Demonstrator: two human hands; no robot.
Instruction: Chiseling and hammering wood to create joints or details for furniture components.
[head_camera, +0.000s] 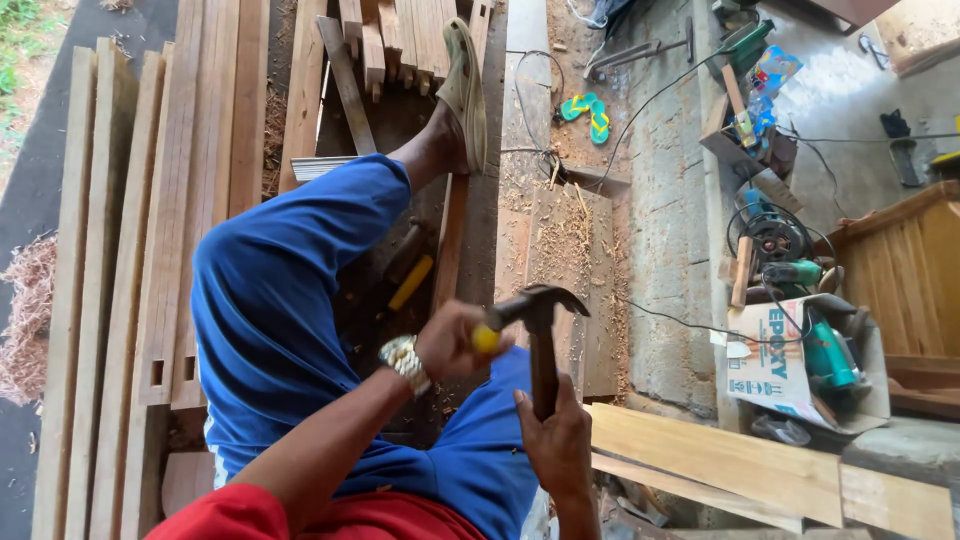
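Stacked wooden planks (120, 250) lie at the far left, their long sides running up the view. Next comes the person's blue-trousered leg (270, 300), its sandalled foot (465, 95) resting on timber. The left hand (455, 340), with a metal wristwatch (403, 360), is wrapped tight around the yellow handle end of a hammer (530, 305); the hammer's long axis runs roughly sideways, its dark metal head to the right of that hand. Just below the head, a chisel (543, 365) stands nearly upright, its top end meeting the hammer head. The right hand (560, 440) is clenched around the chisel's lower part, beneath the hammer. Further right lie pale boards (720, 460) and a cardboard box (775, 360) holding teal power tools (830, 355)
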